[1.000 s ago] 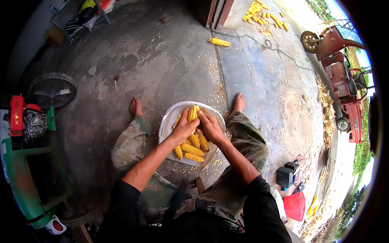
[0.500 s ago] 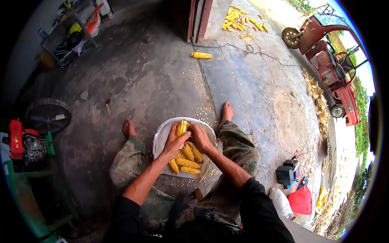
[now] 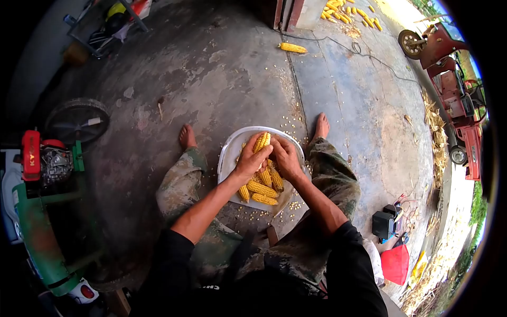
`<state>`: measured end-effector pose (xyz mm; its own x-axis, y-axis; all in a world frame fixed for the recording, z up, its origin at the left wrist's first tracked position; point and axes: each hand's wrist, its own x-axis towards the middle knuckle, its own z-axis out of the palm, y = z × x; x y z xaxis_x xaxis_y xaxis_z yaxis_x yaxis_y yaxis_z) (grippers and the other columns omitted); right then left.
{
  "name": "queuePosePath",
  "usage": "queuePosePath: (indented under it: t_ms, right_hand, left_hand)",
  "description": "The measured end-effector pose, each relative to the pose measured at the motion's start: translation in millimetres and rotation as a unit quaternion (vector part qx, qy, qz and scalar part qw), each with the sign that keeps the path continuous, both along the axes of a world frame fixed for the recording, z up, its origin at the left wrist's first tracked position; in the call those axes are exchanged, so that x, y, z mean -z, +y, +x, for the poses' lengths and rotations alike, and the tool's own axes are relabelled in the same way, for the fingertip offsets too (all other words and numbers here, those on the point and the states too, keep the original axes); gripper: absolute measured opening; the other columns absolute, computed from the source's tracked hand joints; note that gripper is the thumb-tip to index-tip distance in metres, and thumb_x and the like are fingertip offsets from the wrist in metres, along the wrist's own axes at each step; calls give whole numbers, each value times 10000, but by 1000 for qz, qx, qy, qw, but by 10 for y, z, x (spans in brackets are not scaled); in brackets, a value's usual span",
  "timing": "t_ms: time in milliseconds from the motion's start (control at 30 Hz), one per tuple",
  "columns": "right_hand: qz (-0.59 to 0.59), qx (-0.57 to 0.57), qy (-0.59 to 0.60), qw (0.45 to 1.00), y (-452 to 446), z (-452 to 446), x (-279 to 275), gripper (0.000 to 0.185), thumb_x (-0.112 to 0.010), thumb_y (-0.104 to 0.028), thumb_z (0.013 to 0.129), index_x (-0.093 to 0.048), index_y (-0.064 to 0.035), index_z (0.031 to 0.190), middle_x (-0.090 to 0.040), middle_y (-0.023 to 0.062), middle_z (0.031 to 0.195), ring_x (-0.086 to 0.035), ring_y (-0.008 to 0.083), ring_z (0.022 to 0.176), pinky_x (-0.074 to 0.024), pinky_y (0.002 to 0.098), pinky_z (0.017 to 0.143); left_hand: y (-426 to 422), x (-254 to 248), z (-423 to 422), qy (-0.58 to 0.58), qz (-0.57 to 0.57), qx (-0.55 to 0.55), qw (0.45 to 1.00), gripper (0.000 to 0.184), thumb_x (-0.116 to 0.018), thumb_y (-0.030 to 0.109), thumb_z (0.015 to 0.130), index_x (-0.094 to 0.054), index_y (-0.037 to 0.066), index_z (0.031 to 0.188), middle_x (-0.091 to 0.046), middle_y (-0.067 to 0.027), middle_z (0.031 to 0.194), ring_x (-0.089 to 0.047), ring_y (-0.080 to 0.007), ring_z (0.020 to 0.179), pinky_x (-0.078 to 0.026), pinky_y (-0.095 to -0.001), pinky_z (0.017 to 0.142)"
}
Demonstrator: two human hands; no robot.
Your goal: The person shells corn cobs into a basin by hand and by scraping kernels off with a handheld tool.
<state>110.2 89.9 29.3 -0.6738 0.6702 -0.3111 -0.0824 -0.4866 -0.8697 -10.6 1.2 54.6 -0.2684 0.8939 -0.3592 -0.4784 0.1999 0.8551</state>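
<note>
My left hand (image 3: 252,159) is wrapped around a yellow corn cob (image 3: 261,141), whose upper end sticks out past the fingers. Against the cob's right side, my right hand (image 3: 285,157) is closed with its fingers curled in; its fingertips are partly hidden. Both hands are over a white tub (image 3: 224,168) between my legs. Several yellow cobs (image 3: 262,188) lie inside it, just below the hands, and a sheet-like tan piece (image 3: 285,202) shows at its right side.
Loose kernels (image 3: 253,215) dot the concrete around the tub. Farther off lie a single cob (image 3: 292,48) and a corn pile (image 3: 338,11). A green machine with a red engine (image 3: 31,155) stands left; a red three-wheeler (image 3: 455,92), black box (image 3: 383,225) and red bag (image 3: 395,264) are right.
The head view has shifted, so the surroundings appear farther right and mostly higher. My hands stay together over the tub, with the cob still in my left hand and only slight finger movement.
</note>
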Motion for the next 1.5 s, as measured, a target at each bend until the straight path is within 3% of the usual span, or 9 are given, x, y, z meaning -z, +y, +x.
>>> queuePosePath:
  t_ms: [200,500,700,933,967,1033,1067,1100,1500]
  right_hand:
    - [-171,-38,73,982,141,43,-422,322,-520,-258,1014,-597,33,1129,-629,63,876,-622,144,767,-510,284,634]
    - [-85,13,18,996,12,-36,-245,355,-528,-309,1027,-642,27,1037,-633,57,830,-618,134,665,-525,257,589]
    - [-33,-12,-3,999,68,17,-66,291,-536,-236,1010,-634,36,1051,-645,66,927,-636,146,841,-537,288,720]
    - [-116,29,43,992,60,29,-256,273,-497,-180,994,-582,46,1121,-628,118,1012,-640,203,821,-546,322,743]
    - [93,-17,-21,995,66,55,-384,273,-492,-178,993,-579,44,1127,-632,127,990,-640,215,802,-550,332,736]
    - [298,-64,-83,949,87,56,-397,274,-486,-176,993,-576,42,1132,-636,135,968,-641,227,783,-553,341,729]
    - [66,-40,0,997,99,20,-349,267,-485,-182,998,-579,38,1116,-635,135,938,-640,230,767,-555,345,708]
    - [-171,-13,82,982,108,0,-313,262,-484,-189,1002,-583,33,1100,-635,135,909,-639,233,750,-556,350,686]
    - [-154,33,49,986,11,-46,-256,255,-565,-259,1000,-614,-10,1021,-633,95,912,-643,209,789,-560,342,667]
  left_hand:
    - [47,-139,2,-31,-2,25,999,449,-600,186,972,-443,140,1390,-570,22,918,-549,-40,660,-455,-199,513]
    - [-13,35,30,53,25,5,998,409,-635,258,956,-487,133,1317,-566,31,840,-516,-36,589,-422,-187,467]
    - [-30,67,35,10,15,-19,1000,445,-693,256,914,-501,134,1296,-560,30,830,-498,-29,564,-390,-190,426]
    - [36,-101,32,54,29,-3,998,435,-725,283,890,-540,103,1240,-555,33,795,-508,-39,576,-408,-196,471]
    - [42,-139,28,55,25,1,998,424,-721,301,894,-551,101,1227,-554,32,785,-512,-41,582,-415,-197,486]
    - [42,-179,4,15,1,-3,1000,419,-716,319,898,-556,105,1222,-554,32,781,-516,-42,587,-421,-198,494]
    - [39,-180,-4,-24,-24,-6,999,416,-710,336,902,-561,110,1217,-554,32,777,-519,-43,593,-427,-198,503]
    - [36,-176,-3,-24,-24,-6,999,416,-710,336,902,-561,110,1217,-554,32,777,-519,-43,593,-427,-198,503]
    - [11,-6,-32,13,44,-16,999,359,-706,184,876,-575,88,1197,-593,27,792,-549,-40,632,-450,-192,521]
